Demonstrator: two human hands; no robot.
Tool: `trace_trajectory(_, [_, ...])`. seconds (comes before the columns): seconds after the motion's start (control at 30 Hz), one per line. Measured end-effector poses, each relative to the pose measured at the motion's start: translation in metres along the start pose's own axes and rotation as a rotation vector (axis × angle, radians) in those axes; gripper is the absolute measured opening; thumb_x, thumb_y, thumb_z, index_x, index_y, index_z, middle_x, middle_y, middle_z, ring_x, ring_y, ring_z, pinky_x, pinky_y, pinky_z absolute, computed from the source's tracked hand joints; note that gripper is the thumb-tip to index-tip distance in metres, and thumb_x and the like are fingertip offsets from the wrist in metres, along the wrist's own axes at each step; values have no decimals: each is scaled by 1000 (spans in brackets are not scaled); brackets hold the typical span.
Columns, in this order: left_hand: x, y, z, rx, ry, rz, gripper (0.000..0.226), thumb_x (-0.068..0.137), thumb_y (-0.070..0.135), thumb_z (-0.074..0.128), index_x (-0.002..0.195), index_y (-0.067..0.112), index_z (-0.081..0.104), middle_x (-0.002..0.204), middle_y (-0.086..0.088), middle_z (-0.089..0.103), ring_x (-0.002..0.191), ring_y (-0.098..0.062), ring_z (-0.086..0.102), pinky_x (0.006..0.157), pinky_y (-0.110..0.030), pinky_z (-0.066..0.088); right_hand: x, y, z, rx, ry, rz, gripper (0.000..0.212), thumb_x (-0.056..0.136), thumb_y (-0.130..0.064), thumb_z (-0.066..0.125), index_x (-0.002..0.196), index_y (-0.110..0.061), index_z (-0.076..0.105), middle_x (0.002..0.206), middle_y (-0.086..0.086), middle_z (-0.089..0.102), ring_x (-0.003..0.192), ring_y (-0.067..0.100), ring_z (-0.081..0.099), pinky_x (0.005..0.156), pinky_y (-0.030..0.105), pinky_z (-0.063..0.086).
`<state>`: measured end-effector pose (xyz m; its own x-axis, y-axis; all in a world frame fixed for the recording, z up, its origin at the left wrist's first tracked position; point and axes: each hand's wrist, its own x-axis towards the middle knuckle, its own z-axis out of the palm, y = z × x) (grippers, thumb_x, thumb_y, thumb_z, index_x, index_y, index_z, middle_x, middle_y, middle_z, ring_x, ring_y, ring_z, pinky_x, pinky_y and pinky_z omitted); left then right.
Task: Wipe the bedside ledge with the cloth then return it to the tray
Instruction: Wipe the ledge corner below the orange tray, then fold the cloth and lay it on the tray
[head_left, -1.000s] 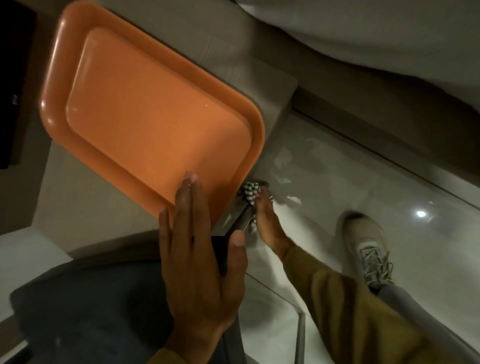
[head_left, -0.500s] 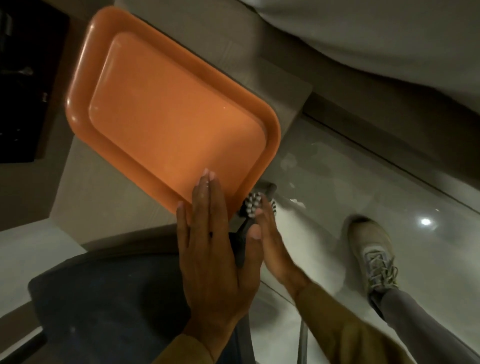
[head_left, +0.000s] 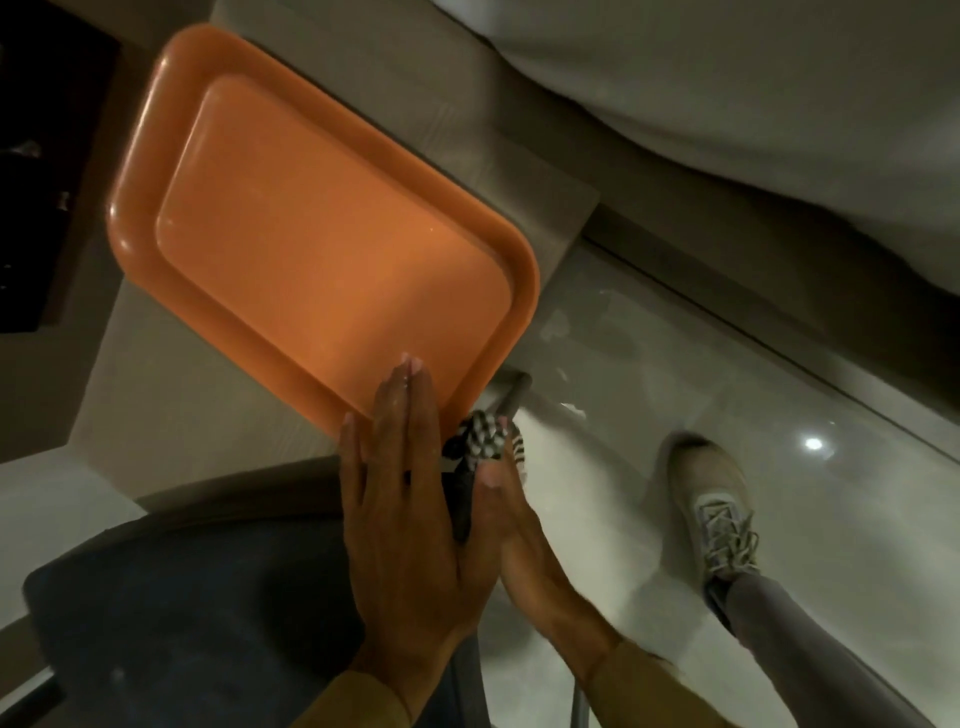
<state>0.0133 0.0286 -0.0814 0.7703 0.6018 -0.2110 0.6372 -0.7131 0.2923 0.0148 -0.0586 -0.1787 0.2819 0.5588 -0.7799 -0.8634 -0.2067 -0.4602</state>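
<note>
While the left hand (head_left: 410, 499) lies flat and spread, fingers straight, its tips resting on the near rim of the orange tray (head_left: 311, 249), the right hand (head_left: 519, 519) sits just to its right, below the ledge's edge, with the checked cloth (head_left: 480, 441) bunched at its fingertips. Right fingers look closed on the cloth, though the left hand hides most of that grip. Cloth is at the near right corner of the tray, beside it and not in it. Tray sits on the pale bedside ledge (head_left: 156, 415) with its right corner overhanging the edge. Tray bare. Likely step: wiping the ledge's front edge or bringing the cloth up. Risks: pressure from the flat hand on the rim could tip or slide the overhanging tray; the loosely bunched cloth could slip to the glossy floor (head_left: 727, 389) by the shoe (head_left: 717, 499).
</note>
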Motion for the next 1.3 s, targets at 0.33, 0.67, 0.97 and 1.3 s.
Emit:
trace_trajectory(0.33, [1,-4,2,12,-15,14,79,111,64,18,169,11,31,178,-4,31,166,-18,27,137,-50,21,60,-25,-17,-203,177,127,48,107,-54,44,154,-44,44,154,1,62,142,26,59,122,50,45])
trace_trajectory(0.67, [3,-4,-1,-59,16,-16,69,110,48,37,169,12,33,178,-2,33,165,-22,30,134,-54,28,-21,-103,-18,-688,91,-146,26,111,-30,50,124,-17,67,104,7,81,85,25,78,74,46,64])
trace_trajectory(0.97, [20,35,-60,-1082,-187,-689,51,94,84,46,142,67,51,157,35,47,149,8,41,112,-2,27,-76,-250,-16,-376,32,61,54,84,-76,64,113,-34,84,112,-2,86,105,15,83,87,37,66])
trace_trajectory(1.3, [26,40,-111,-1690,-81,-1020,80,68,93,58,132,46,64,118,22,69,120,-2,68,105,-21,53,-64,-284,74,-1044,-35,-307,18,102,-32,66,107,-22,79,93,-23,82,96,-11,76,85,11,58])
